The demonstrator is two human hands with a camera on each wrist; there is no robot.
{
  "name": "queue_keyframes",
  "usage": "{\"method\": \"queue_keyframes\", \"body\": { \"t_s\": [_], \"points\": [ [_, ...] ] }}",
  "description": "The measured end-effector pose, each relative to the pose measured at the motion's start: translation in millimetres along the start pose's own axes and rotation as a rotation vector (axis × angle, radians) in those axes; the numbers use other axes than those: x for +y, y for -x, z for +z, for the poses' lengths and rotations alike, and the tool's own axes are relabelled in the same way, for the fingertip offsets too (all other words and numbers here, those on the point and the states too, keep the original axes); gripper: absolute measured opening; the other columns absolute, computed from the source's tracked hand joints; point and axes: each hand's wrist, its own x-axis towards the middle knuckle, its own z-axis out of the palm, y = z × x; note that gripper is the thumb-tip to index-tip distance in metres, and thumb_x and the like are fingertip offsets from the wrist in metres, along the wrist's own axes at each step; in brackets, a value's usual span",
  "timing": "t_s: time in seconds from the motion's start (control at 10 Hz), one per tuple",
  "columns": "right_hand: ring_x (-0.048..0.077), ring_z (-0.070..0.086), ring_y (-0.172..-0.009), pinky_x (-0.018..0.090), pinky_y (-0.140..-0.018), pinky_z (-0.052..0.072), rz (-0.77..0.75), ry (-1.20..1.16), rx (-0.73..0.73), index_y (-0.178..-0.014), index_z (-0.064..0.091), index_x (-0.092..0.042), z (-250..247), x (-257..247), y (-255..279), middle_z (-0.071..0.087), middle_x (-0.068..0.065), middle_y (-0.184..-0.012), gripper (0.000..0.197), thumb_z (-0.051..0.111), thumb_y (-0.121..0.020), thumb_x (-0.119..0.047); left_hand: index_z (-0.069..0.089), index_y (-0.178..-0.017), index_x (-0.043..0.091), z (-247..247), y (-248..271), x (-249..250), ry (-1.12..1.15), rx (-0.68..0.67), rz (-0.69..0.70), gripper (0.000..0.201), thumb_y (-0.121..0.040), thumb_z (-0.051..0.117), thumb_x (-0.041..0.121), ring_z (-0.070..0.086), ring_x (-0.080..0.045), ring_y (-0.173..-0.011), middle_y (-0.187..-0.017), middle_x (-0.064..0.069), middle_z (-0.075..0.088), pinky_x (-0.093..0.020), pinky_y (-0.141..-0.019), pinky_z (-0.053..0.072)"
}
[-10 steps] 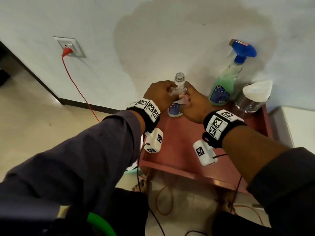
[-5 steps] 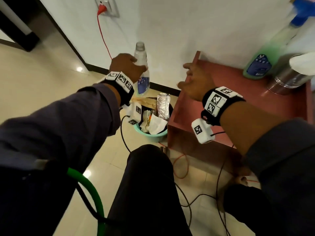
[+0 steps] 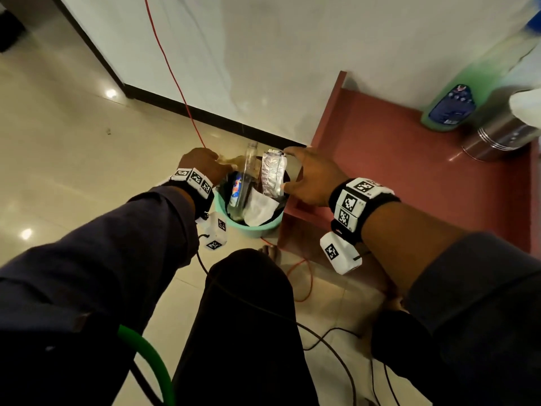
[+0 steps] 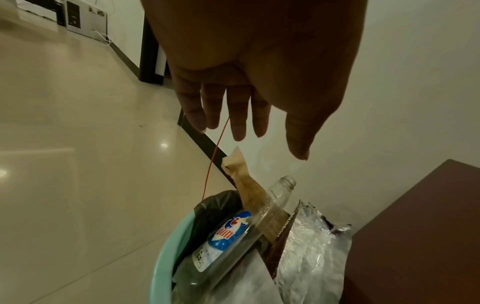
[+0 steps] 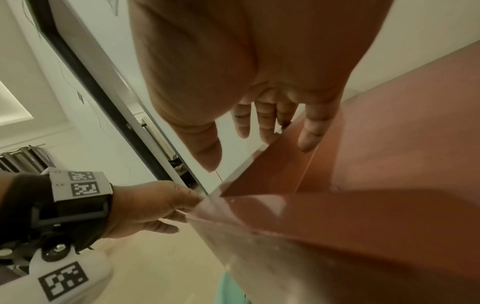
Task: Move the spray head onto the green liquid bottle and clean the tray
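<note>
The green liquid bottle [image 3: 456,104] stands at the back of the red tray [image 3: 395,171], and its blue spray head [image 3: 536,20] is cut off by the frame's top right edge. An empty clear bottle [image 3: 243,186] with no cap leans in the teal bin [image 3: 251,227] on the floor left of the tray. My left hand [image 3: 205,165] hovers just above that bottle [image 4: 249,226] with straight fingers [image 4: 237,123], holding nothing. My right hand [image 3: 295,171] is open and empty over the tray's front left corner [image 5: 272,164].
A steel container [image 3: 497,139] with a white cloth [image 3: 527,106] on it stands on the tray beside the green bottle. The bin also holds a foil packet [image 3: 273,174], white paper and brown wrapping. A red cable [image 3: 172,71] runs down the wall. My knees fill the foreground.
My left hand carried the empty bottle off the tray, down to the bin, and let it go. The right hand released it and moved to the tray's left corner. The view swung left.
</note>
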Motion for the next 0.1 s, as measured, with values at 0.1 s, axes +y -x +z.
{"method": "queue_keyframes", "body": {
  "t_s": [0.1],
  "points": [
    [0.029, 0.014, -0.157, 0.034, -0.123, 0.018, -0.012, -0.009, -0.047, -0.159, 0.028, -0.025, 4.7, -1.0, 4.4, 0.034, 0.01, -0.161, 0.085, 0.075, -0.088, -0.032, 0.068, -0.133, 0.016, 1.9, 2.4, -0.3, -0.004, -0.01, 0.014, 0.066, -0.084, 0.075, 0.059, 0.061, -0.029, -0.13, -0.141, -0.006, 0.066, -0.035, -0.105, 0.046]
  ]
}}
